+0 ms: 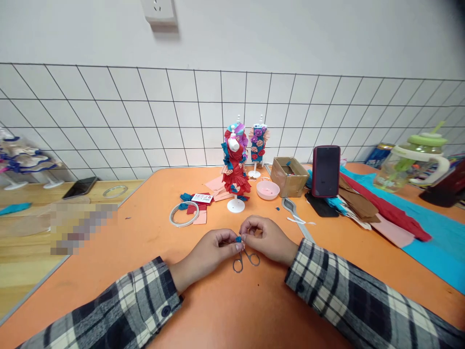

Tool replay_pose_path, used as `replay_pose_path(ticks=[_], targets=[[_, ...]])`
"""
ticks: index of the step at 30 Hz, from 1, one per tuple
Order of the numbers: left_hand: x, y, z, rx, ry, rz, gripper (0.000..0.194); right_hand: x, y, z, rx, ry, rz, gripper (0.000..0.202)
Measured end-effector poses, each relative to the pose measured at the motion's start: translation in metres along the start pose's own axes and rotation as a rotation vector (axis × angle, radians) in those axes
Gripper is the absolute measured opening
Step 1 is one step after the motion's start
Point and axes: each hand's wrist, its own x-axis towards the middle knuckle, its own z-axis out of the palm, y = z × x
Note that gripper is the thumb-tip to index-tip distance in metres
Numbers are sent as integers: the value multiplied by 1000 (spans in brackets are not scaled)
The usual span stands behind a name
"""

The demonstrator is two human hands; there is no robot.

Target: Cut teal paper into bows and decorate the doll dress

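Both hands meet over the middle of the orange table. A small blue piece [239, 239] sits pinched between the fingertips of my left hand [214, 249]. My right hand [267, 237] is closed, its fingertips touching the same piece from the other side. Metal scissors [238, 264] lie just below the fingertips, handles toward me, their blades hidden by the hands. Beyond the hands stands a small dress form [236, 179] in ruffled red, with blue and purple parts, on a white round base.
Left of the form are a tape roll [184, 224] and red and pink scraps. To its right are a pink bowl [268, 190], a cardboard box [289, 177], an upright phone [326, 172], a gray tool [298, 218], colored crepe sheets [392, 206] and a lidded jug [395, 167].
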Motion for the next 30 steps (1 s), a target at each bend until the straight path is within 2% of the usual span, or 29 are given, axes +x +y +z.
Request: replay_pose_path(ticks=[3, 9, 13, 18, 24, 28, 30], targets=[[0, 0, 0, -27, 26, 11, 31, 0, 0, 0, 70, -22, 75, 5], [1, -4, 0, -35, -1, -6, 31, -1, -2, 0, 117, -9, 35, 22], [1, -3, 0, -15, 20, 0, 31, 1, 3, 2, 99, -16, 71, 11], [1, 1, -1, -26, 53, 20, 34, 0, -3, 0, 180, -38, 153, 8], [2, -4, -1, -23, 28, 14, 36, -3, -10, 0, 174, -1, 44, 18], [2, -6, 0, -58, 14, 26, 32, -1, -4, 3, 27, 8, 25, 10], [2, -6, 1, -71, 10, 21, 30, 1, 0, 3, 25, 20, 1, 8]])
